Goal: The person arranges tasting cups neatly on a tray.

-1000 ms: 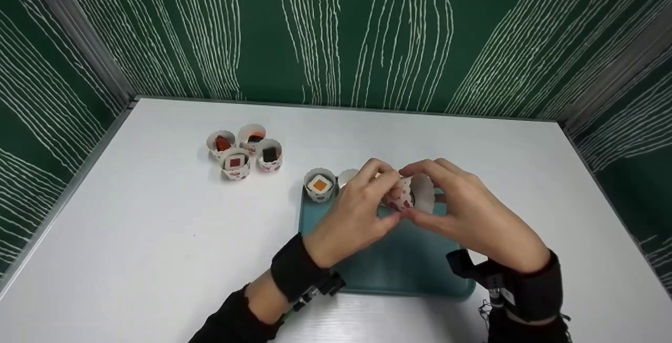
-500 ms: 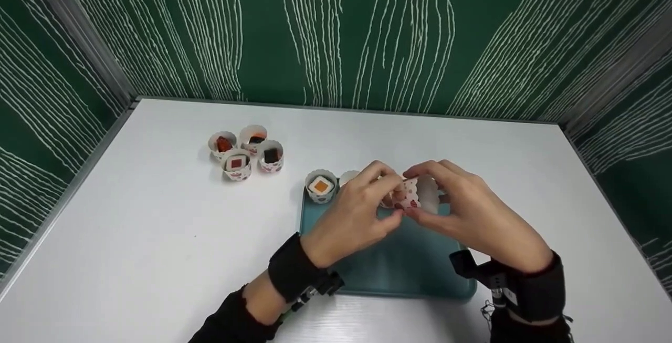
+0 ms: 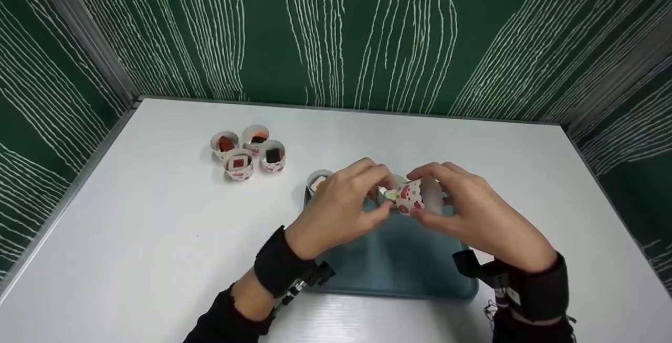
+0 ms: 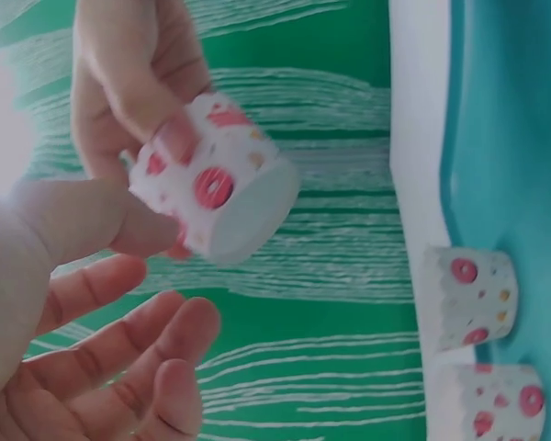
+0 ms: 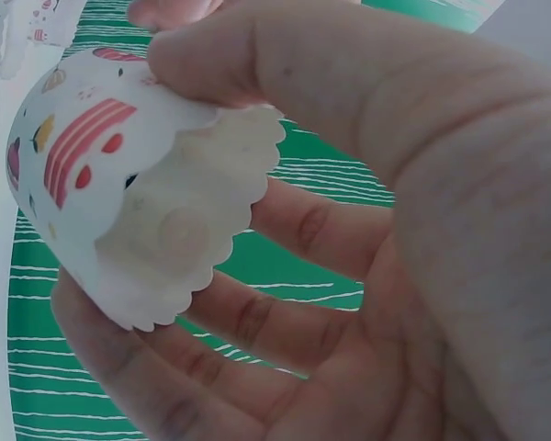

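a patterned paper cup, white with red and pink prints, is held just right of the middle of the head view, over the upper part of the tray. it is tipped on its side, its base toward the left of the frame and its scalloped mouth toward the right. the right hand holds it, thumb and fingers curled around its wall; the right wrist view shows the pale inside of the cup facing the palm. the left hand is beside the base, fingers bent loosely and spread apart from the thumb, pinching nothing that can be seen. between its fingertips in the head view shows a small pale green and white piece, which may lie in another cup behind, though the hand hides too much to tell. at the tray's upper left corner, a cup with a white and orange piece is partly covered by the left hand. four more cups stand close together on the white counter, at the upper left of the frame, with red, dark and white pieces inside. a green wall with wavy white lines fills the top
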`<state>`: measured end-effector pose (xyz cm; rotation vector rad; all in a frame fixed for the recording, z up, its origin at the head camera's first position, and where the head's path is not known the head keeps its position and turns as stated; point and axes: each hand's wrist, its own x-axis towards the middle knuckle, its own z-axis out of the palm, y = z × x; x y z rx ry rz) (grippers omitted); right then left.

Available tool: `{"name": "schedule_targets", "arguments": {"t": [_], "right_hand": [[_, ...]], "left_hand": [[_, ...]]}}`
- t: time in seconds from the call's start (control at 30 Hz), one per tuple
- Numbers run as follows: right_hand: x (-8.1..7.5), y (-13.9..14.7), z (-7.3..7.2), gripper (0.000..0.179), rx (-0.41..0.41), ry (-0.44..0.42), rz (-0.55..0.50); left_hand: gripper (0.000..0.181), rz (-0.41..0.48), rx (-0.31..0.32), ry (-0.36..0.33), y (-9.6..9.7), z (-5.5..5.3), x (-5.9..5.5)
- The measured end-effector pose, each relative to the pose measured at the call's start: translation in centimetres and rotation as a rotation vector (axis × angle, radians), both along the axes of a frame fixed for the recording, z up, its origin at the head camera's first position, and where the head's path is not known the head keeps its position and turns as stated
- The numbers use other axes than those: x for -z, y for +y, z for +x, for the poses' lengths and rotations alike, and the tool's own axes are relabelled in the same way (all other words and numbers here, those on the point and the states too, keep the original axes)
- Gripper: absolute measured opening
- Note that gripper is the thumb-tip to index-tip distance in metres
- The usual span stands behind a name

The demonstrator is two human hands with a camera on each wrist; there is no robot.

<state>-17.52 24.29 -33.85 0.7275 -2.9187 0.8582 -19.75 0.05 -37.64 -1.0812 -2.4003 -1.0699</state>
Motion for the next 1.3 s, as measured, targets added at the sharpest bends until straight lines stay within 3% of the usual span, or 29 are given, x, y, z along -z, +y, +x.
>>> {"name": "schedule_targets", "arguments": {"t": [0.23, 0.8, 1.3], "right_hand": [[-0.1, 0.0, -0.2, 0.044, 0.013, -0.03, 0.011], [0.9, 0.7, -1.1, 0.044, 0.028, -0.064, 0.028], [2.1, 1.4, -2.3, 0.044, 0.026, -0.104, 0.054]], "left_hand": [[0.015, -0.04, -0.061, 0.016, -1.3, -0.2, -0.8], [0.03, -0.08, -0.106, 0.0, -3.7, -0.3, -2.2], [0.03, -0.094, -0.152, -0.004, -5.1, -0.2, -3.0]]}}
